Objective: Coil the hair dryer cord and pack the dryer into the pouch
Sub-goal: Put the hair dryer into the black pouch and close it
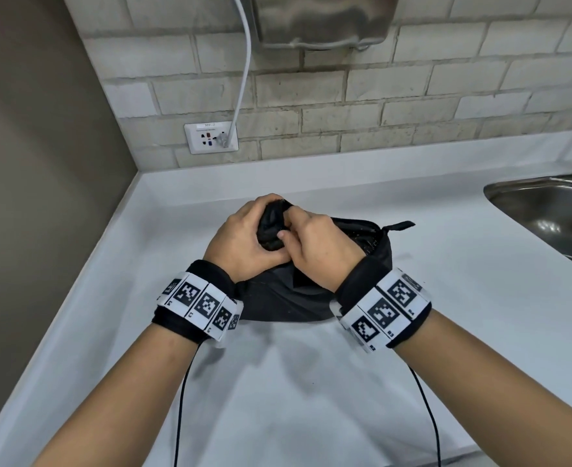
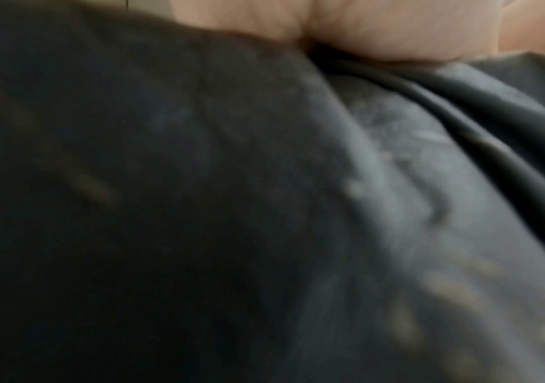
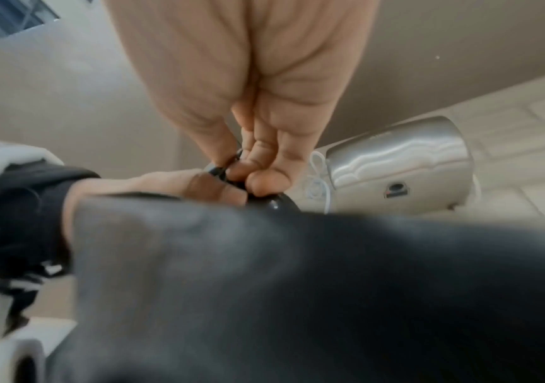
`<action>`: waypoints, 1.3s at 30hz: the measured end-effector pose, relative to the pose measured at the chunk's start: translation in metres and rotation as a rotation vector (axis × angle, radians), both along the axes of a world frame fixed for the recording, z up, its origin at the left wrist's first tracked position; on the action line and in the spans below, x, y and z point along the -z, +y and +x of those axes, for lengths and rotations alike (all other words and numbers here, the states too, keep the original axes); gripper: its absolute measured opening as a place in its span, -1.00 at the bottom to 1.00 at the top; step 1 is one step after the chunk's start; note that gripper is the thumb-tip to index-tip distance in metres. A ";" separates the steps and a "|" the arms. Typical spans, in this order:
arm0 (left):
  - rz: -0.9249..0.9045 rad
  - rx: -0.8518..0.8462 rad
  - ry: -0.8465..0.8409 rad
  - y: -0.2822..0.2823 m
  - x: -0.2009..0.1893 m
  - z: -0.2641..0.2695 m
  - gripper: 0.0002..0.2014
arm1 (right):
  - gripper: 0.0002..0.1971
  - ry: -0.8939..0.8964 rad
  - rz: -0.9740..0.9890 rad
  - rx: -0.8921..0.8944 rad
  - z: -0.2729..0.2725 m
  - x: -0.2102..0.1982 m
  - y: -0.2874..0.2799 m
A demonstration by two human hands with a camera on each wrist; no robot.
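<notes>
Pouch [image 1: 279, 303]: black soft fabric, lying on the white table [image 1: 311, 382] between the two wrists, zip mouth open along its far edge, pull tab [image 1: 400, 226] sticking out at the right end. Fabric creased, near side flat on the table.

Dryer [image 1: 271, 230]: black, only a bunched dark part visible at the pouch's left end, the rest hidden. Cord not distinguishable.

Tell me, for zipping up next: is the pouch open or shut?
Open: the pouch mouth gapes on the right; both hands grip its left end.
</notes>
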State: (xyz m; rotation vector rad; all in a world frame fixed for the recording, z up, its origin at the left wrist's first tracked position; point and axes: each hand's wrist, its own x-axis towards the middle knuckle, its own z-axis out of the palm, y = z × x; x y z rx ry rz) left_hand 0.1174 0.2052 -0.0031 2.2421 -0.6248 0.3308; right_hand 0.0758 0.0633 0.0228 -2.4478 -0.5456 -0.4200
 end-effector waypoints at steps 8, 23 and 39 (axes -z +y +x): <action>0.072 0.072 -0.073 0.009 0.011 0.001 -0.28 | -0.90 -0.029 0.234 -0.051 0.009 0.009 0.000; 0.017 0.053 -0.427 0.017 0.019 0.001 -0.64 | -0.86 -0.041 0.320 -0.109 0.010 0.017 -0.001; -0.086 0.088 -0.298 0.028 0.004 -0.015 -0.28 | -0.84 -0.096 0.350 0.086 0.010 -0.004 0.000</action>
